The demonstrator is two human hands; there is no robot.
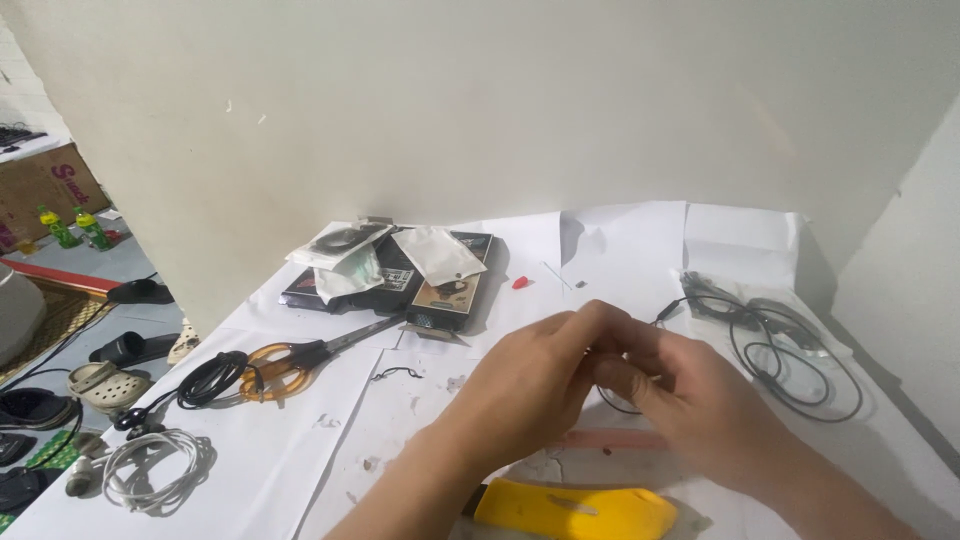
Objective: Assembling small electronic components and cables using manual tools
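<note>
White paper sheets [330, 440] cover the table against a plain wall. Left hand [545, 375] and right hand [700, 400] are pressed together at centre, fingertips pinching a thin black cable [770, 365] whose loose loops trail right. Judged from this, winding is incomplete: most cable remains uncoiled, while the white earphones [150, 470] and scissors [300, 358] lie untouched at left.
</note>
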